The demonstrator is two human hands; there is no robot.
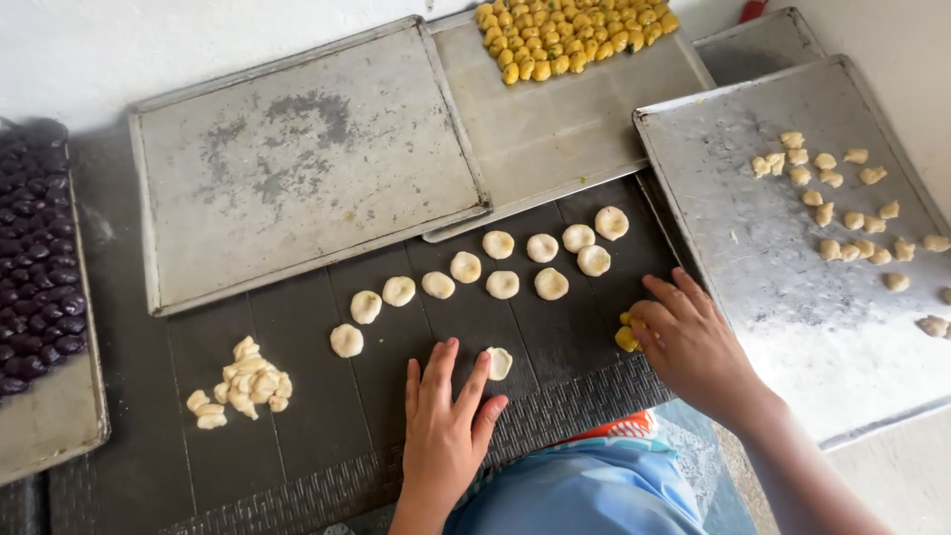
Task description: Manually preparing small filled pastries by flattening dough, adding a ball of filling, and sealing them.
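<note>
My left hand (443, 411) lies flat on the dark mat (307, 396), fingers spread, its fingertips beside a small flattened disc of pale dough (499, 363). My right hand (693, 342) rests at the mat's right edge, its fingers curled over yellow filling balls (627, 337). Several round flattened dough discs (502, 284) lie in a loose curved row across the mat above both hands. A heap of small torn dough bits (243, 381) sits on the mat to the left.
A bare metal baking tray (297, 149) lies at the back left. Another tray (555, 129) behind holds many yellow balls (565, 35). The right tray (783, 287) carries scattered pale dough pieces (842, 198). A left tray (50, 416) holds dark purple balls (35, 248).
</note>
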